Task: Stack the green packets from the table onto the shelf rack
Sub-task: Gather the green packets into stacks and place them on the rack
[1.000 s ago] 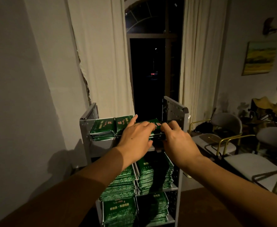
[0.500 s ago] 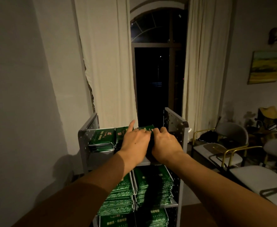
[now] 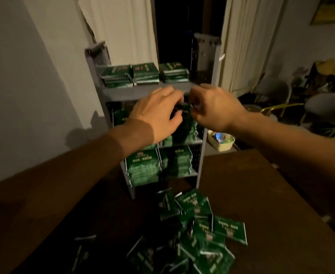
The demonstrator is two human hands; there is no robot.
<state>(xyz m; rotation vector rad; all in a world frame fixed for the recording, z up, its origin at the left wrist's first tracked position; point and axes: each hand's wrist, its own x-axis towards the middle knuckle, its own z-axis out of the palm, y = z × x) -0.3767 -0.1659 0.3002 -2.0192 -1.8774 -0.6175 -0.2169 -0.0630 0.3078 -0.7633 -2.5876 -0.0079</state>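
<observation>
Our fingers point(image 3: 172, 95) on the left hand point(image 3: 154, 115) lie loosely curled and close together, and we cannot tell whether they grip anything; something dark sits between the two hands, too blurred to name. The right hand point(image 3: 214, 109) has its fingers curled inward toward the left, and again we cannot tell if they pinch a packet. Both hands hang in front of the shelf rack point(image 3: 111, 93), at the level of its second shelf.

Going left to right across the rack's top shelf, we see three low stacks of green packets point(image 3: 116, 76) lying flat, side by side, their long axes running from front to back, printed faces up. The two left stacks touch; the third sits just beside them, nearer the right wall of the rack. Below, partly hidden by our hands, more stacks fill the middle shelf, and the lower shelf carries two taller stacks, also flat.

In front of the rack, on the dark wooden bench point(image 3: 251, 184), a loose heap of packets point(image 3: 194, 224) lies scattered, overlapping and pointing every way, some tilted on others.

Right of the rack, a small pale basket point(image 3: 221, 147) stands on the floor, and farther right grey chairs point(image 3: 327, 105) with yellowish frames.
</observation>
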